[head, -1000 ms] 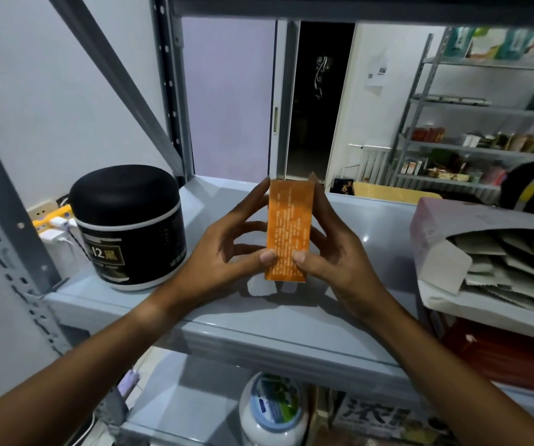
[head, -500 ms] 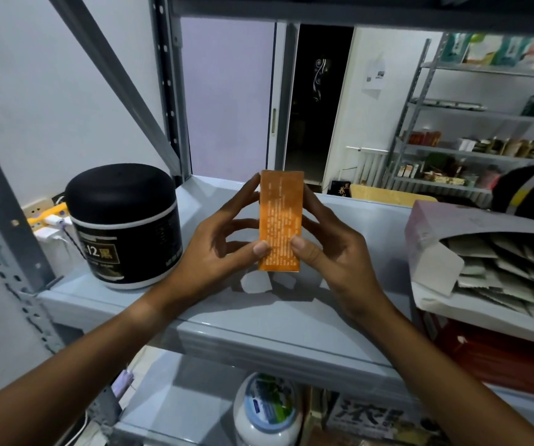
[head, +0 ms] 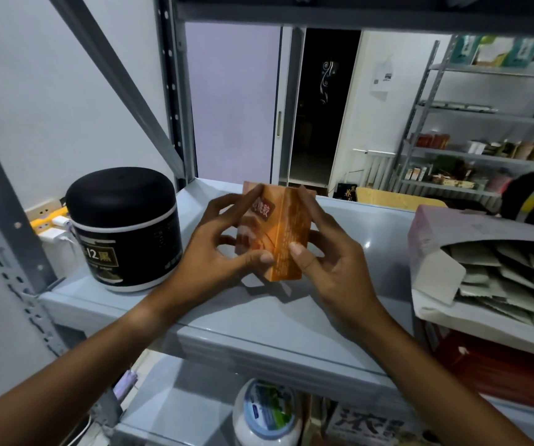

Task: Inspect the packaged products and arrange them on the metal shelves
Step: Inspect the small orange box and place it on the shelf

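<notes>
Both hands held the orange box point(head: 278, 230) upright above the metal shelf point(head: 291, 320) | left hand point(head: 217, 252) fingers curled round it | right hand point(head: 333, 262) fingers pinched its edge | black jar point(head: 124, 233) to my left

Probably a stockroom: metal shelves point(head: 291, 346) holding packaged goods point(head: 446, 141).

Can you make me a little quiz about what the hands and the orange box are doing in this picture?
1. True or false: the orange box is lying flat on the metal shelf.
2. What stands left of the box? A) black jar B) blue bucket C) green bottle
3. How many hands hold the box?

Key:
1. False: it is upright, held above the shelf.
2. A, the black jar.
3. Two: the left hand and the right hand each have a grip on it.
</notes>
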